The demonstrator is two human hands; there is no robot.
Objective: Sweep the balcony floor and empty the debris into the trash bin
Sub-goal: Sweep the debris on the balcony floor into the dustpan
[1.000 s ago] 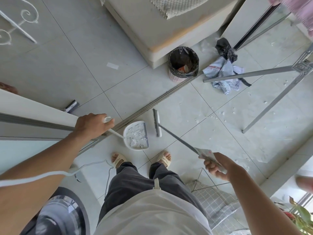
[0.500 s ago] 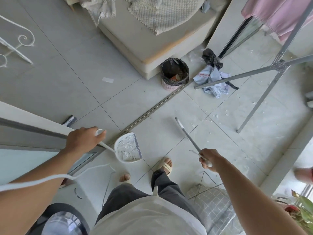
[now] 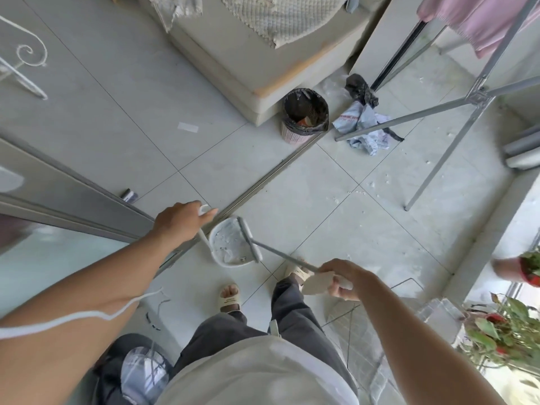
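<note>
So here the left hand (image 3: 181, 222) is curled around the top of the white dustpan handle (image 3: 203, 229), and the dustpan (image 3: 232, 247) hangs low over the tile floor (image 3: 321, 217) just in front of the feet, already loaded with pale dusty debris (image 3: 226, 248). The right hand (image 3: 340, 277) is clenched on the end of the broom handle (image 3: 285, 257), and there's also a crumpled bit of paper or card (image 3: 318, 283) pinched in that same hand, can't tell exactly what it is. The broom head (image 3: 248, 239) lies right across the open mouth of the pan, touching or nearly so, like it's keeping the stuff from spilling. The thing that matters for what comes next, I'd say: the trash bin (image 3: 305, 114) sits up ahead and a bit to the right, next to the corner of the big beige block (image 3: 263, 62), on the far side of the sliding door track (image 3: 263, 182) that runs diagonally between pan and bin. The dustpan handle's long axis leans from the pan up toward the left hand, so that's the arm that has to carry it forward and tip it. There are more white crumbs (image 3: 377, 182) scattered on the tiles to the right near the drying rack leg (image 3: 432, 171), so sweeping looks unfinished to me.
</note>
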